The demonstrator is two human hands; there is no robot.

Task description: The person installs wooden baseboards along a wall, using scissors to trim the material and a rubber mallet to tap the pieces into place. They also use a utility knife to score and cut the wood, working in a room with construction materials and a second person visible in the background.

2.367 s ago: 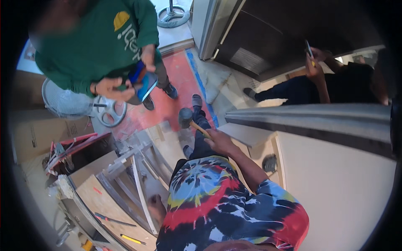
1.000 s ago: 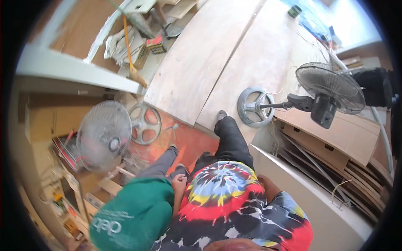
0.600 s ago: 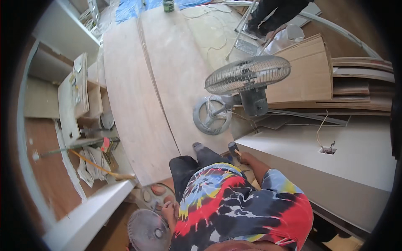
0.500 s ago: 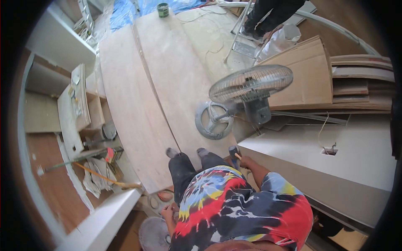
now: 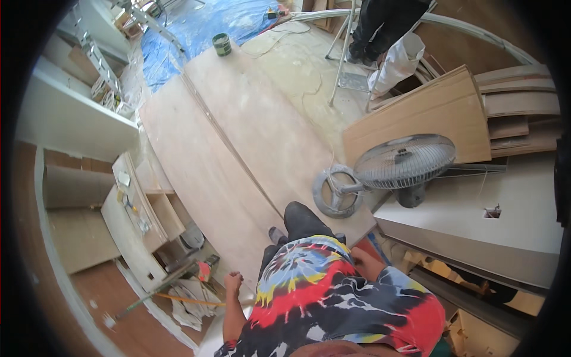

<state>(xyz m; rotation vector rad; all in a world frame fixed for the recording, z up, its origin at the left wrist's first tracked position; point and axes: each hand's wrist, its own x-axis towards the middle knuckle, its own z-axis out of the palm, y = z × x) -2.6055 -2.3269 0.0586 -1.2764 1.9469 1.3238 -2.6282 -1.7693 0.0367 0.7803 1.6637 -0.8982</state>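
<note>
My left hand (image 5: 234,281) hangs beside my left thigh, over the near edge of the pale wooden boards (image 5: 238,119). Its fingers are curled in. Whether anything small sits inside them I cannot make out. By my right hip, my right hand (image 5: 358,256) is mostly hidden by my shirt and leg; its fingers do not show. No hammer is visible at it. A grey-based pedestal fan (image 5: 404,160) stands on the boards to my right, ahead of that hand. One knee is raised in front of me.
A dark green tin (image 5: 222,44) stands at the boards' far end, near blue sheeting (image 5: 184,35). Another person's legs (image 5: 380,27) are by a stepladder (image 5: 352,80). Cardboard (image 5: 422,113) leans at right. Left are a wooden cabinet piece (image 5: 140,220) and a long pole (image 5: 143,300).
I have stepped forward and my view has turned. My left hand has come up and forward. The hammer earlier in my right hand is now out of sight, with that hand drawn behind my leg.
</note>
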